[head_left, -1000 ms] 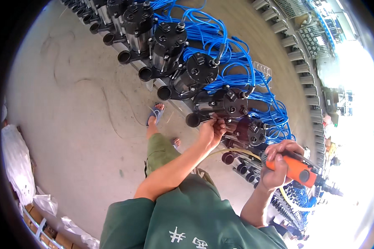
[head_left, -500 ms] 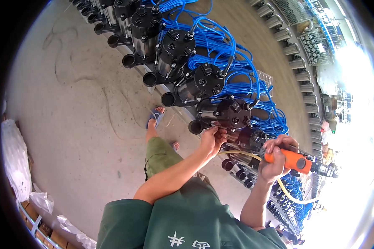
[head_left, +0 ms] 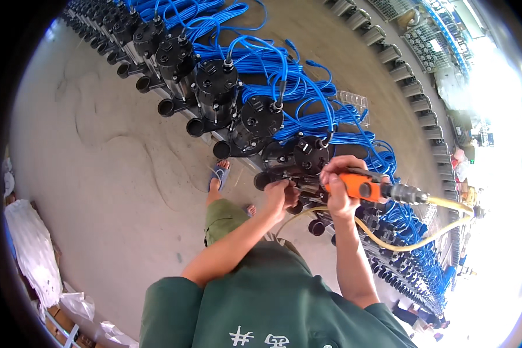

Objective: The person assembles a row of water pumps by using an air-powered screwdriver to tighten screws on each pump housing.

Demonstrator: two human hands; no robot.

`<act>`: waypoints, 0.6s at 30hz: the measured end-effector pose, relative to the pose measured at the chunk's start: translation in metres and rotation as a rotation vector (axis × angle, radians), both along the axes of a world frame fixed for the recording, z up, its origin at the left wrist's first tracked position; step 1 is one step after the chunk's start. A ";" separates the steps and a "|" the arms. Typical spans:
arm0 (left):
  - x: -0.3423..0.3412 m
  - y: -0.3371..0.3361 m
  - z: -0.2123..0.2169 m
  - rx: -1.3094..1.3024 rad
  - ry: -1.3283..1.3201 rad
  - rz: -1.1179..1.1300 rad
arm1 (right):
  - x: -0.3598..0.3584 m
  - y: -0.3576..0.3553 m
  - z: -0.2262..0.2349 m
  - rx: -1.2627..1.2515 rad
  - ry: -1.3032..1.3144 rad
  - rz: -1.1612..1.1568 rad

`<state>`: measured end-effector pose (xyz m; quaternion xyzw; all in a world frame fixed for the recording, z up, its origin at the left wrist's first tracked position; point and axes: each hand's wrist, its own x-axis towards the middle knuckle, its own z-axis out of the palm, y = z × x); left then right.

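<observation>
My right hand [head_left: 343,188] is wrapped round an orange air screwdriver [head_left: 362,188], with a yellow hose [head_left: 446,202] running from its metal coupling. The tool lies nearly level over the row of pumps, and its tip is hidden behind my fingers. My left hand [head_left: 282,196] has its fingers pinched together beside the lower body of a black submersible pump [head_left: 311,154]. Whatever those fingers hold is too small to make out. The pump has a round black top, a cable at its far side and an outlet pipe [head_left: 262,181] on my side.
More black pumps [head_left: 217,81] stand in a long slanting row. Coiled blue cables [head_left: 284,72] lie behind them, near a clear plastic tray [head_left: 354,104]. Metal cylinders [head_left: 401,71] line the far side. White plastic wrap [head_left: 33,249] sits at the left edge.
My right hand has brought the screwdriver leftward, closer to my left hand, and more of the yellow hose shows. My left hand stays pinched by the pumps. The whole view has shifted somewhat.
</observation>
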<state>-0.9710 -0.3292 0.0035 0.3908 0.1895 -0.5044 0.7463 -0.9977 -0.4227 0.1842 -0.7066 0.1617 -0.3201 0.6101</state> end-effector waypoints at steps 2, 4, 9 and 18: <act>0.008 0.017 0.016 0.273 -0.774 -0.150 | 0.005 0.002 0.002 0.070 -0.057 0.021; 0.023 0.026 0.037 0.535 -1.206 -0.210 | 0.006 0.004 0.016 0.070 -0.019 0.020; 0.045 0.013 0.028 0.457 -1.559 -0.117 | 0.045 0.012 0.016 0.129 -0.161 0.110; 0.049 0.005 -0.006 0.316 -1.505 -0.093 | 0.069 0.009 -0.007 0.083 -0.100 0.154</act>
